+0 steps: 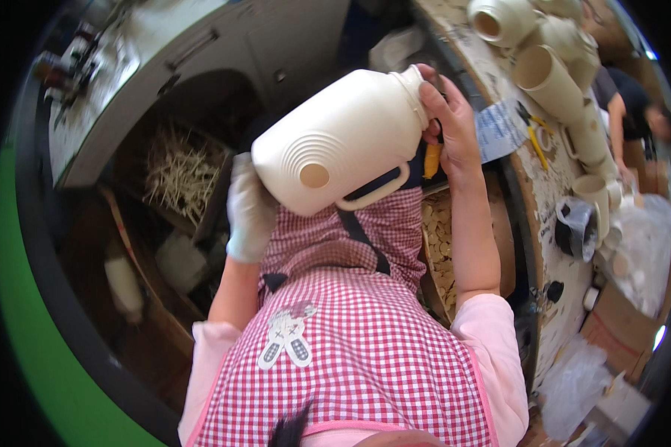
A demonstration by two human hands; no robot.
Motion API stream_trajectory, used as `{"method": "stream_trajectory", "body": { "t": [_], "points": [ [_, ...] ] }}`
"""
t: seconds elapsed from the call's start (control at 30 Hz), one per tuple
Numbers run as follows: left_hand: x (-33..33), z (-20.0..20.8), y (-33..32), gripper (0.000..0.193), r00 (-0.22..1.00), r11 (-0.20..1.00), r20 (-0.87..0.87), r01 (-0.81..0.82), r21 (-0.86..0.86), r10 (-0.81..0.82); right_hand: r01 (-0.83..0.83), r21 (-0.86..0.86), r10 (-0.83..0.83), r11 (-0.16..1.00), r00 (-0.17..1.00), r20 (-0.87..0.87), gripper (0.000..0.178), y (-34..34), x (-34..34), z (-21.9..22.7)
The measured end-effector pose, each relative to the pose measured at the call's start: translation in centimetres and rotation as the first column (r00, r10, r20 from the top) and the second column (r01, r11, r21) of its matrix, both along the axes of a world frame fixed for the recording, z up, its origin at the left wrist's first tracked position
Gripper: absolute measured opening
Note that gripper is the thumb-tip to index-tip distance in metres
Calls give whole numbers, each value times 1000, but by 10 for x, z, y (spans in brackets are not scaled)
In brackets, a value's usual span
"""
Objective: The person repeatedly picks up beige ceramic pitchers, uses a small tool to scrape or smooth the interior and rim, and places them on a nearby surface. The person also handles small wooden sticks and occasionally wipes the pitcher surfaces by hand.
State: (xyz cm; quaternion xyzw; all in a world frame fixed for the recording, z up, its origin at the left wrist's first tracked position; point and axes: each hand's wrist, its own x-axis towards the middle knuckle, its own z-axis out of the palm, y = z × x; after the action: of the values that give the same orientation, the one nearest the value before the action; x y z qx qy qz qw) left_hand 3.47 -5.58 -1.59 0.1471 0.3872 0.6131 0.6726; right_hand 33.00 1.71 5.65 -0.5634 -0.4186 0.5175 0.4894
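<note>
A cream plastic jug point(350, 127) with a moulded side handle, a ringed round boss and a threaded neck lies tilted in the air before my apron. My left hand point(247, 212), in a white glove, holds it at the base, its fingers partly hidden behind the jug. At the neck is my bare right hand point(455, 123), thumb and fingers closed around the rim area. In that hand is a tool with an orange handle point(431, 160) and dark parts; its working end is mostly hidden by the fingers and neck.
To the right, a worn bench point(537, 194) carries several cream jugs point(548, 74), yellow-handled pliers point(537, 141) and plastic bags point(641, 253). Below it sits a box of round cut pieces point(438, 253). A bin of thin offcuts point(183, 175) stands left. Another person's arm point(617, 134) shows far right.
</note>
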Motion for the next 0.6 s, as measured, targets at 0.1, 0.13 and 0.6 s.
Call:
{"method": "stream_trajectory", "body": {
  "t": [0.1,0.13,0.6],
  "points": [
    [-22,-13,3,46,896,965,-441,75,250,44,-111,42,118,993,967,-225,69,10,10,5],
    [-29,-21,4,56,841,944,-506,299,136,-194,-149,44,156,988,954,-254,69,15,10,5],
    [-210,142,34,56,314,642,-560,-387,662,767,-187,-3,-72,982,-389,918,36,187,260,-104]
  ]
}}
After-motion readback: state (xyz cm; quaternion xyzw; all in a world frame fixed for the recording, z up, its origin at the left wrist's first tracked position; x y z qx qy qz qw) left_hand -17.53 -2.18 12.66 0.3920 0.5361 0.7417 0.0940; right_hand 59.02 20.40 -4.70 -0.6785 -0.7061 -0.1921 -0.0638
